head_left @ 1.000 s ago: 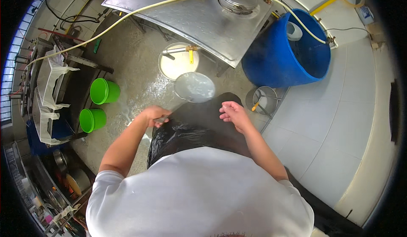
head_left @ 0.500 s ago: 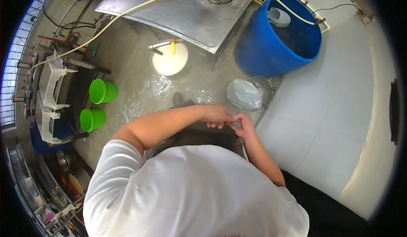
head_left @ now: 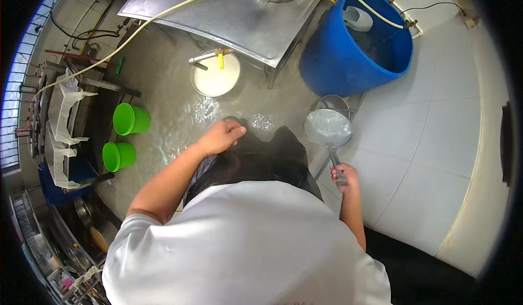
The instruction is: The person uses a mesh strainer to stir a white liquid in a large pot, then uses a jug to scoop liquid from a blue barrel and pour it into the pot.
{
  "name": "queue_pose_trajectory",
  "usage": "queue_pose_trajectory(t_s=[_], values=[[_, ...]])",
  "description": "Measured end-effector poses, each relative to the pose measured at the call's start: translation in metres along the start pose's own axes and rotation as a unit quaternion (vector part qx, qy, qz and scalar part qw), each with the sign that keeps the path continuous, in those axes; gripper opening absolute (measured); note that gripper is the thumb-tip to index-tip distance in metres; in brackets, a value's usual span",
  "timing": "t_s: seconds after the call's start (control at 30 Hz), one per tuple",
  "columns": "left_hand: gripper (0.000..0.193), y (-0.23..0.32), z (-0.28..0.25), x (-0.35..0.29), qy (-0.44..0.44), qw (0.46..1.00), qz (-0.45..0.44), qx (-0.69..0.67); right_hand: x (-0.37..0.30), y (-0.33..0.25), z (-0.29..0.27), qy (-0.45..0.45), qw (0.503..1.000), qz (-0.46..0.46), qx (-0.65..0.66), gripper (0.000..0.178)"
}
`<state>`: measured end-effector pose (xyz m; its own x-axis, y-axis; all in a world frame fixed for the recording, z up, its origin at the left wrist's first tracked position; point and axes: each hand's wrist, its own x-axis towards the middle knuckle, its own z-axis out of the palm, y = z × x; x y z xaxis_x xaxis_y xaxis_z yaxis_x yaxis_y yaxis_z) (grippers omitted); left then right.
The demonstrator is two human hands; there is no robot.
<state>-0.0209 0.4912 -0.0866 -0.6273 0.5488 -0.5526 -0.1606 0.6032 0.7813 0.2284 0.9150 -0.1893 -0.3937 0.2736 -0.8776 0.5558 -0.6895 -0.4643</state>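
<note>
Right hand (head_left: 344, 175): your fingers are clamped on the handle of the metal ladle (head_left: 328, 128), near the blue barrel (head_left: 348, 59).
Left hand (head_left: 220, 136): your fingers are curled together, resting on the black bag (head_left: 261, 158).

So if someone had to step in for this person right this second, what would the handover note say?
Right hand: closed on the handle of a metal strainer ladle, held out level, something whitish in its bowl.
Left hand: resting on the rim of a black bag in front of the body, holding it open.
Nearby: blue barrel beyond the ladle, round pan of pale liquid under the steel table, two green buckets on the wet floor.
Done: ladle loaded.
Left: likely emptying it; where, I cannot tell.
</note>
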Motion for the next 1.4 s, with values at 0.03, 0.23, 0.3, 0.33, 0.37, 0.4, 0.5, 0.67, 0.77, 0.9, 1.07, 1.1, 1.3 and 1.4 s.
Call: queue_pose_trajectory(t_s=[0.03,0.23,0.3,0.33,0.37,0.4,0.5,0.67,0.77,0.9,1.07,1.1,1.3,1.4], values=[[0.036,0.001,-0.004,-0.004,0.025,1.000,-0.003,0.002,0.000,-0.009,0.003,0.007,1.000,-0.008,-0.020,0.009],[0.034,-0.009,-0.008,-0.020,0.086,0.996,0.001,-0.008,0.019,-0.029,-0.001,0.062,0.995,-0.003,-0.075,0.008],[0.034,-0.011,-0.008,-0.022,0.090,0.996,0.014,-0.021,0.025,-0.037,-0.003,0.079,0.993,-0.032,-0.087,0.009],[0.034,-0.011,-0.008,-0.023,0.124,0.992,0.007,-0.036,0.024,-0.036,-0.008,0.103,0.989,-0.056,-0.092,0.010],[0.033,-0.013,-0.007,-0.026,0.149,0.988,0.002,-0.050,0.032,-0.034,-0.013,0.080,0.990,-0.090,-0.075,0.010],[0.033,-0.021,-0.007,-0.030,0.184,0.981,0.001,-0.055,0.049,-0.038,-0.024,0.066,0.988,-0.128,-0.057,0.010],[0.032,-0.052,-0.016,-0.032,0.263,0.960,-0.033,-0.087,0.064,-0.075,-0.002,0.074,0.990,-0.094,-0.081,0.004],[0.030,-0.068,-0.026,-0.047,0.279,0.949,-0.032,-0.146,0.078,-0.136,0.009,0.106,0.960,-0.019,-0.259,0.013],[0.030,-0.065,-0.039,-0.014,0.243,0.953,-0.007,-0.184,0.132,-0.193,-0.136,-0.066,0.748,-0.252,-0.611,0.030],[0.031,-0.085,-0.073,-0.002,0.302,0.940,-0.056,-0.147,0.061,-0.284,0.082,0.232,0.880,-0.165,-0.380,0.037],[0.031,-0.071,-0.120,0.074,0.291,0.952,-0.021,-0.093,0.019,-0.278,0.143,0.231,0.835,-0.404,-0.293,0.031],[0.031,-0.068,-0.128,0.087,0.291,0.951,-0.004,-0.105,0.022,-0.267,0.149,0.210,0.819,-0.426,-0.322,0.029],[0.010,-0.011,-0.176,0.160,0.283,0.952,0.104,-0.047,0.083,-0.159,0.189,0.095,0.796,-0.337,-0.494,0.029],[0.015,0.044,-0.182,0.183,0.283,0.948,0.137,0.045,0.083,-0.168,0.241,0.054,0.821,-0.347,-0.450,0.029]])
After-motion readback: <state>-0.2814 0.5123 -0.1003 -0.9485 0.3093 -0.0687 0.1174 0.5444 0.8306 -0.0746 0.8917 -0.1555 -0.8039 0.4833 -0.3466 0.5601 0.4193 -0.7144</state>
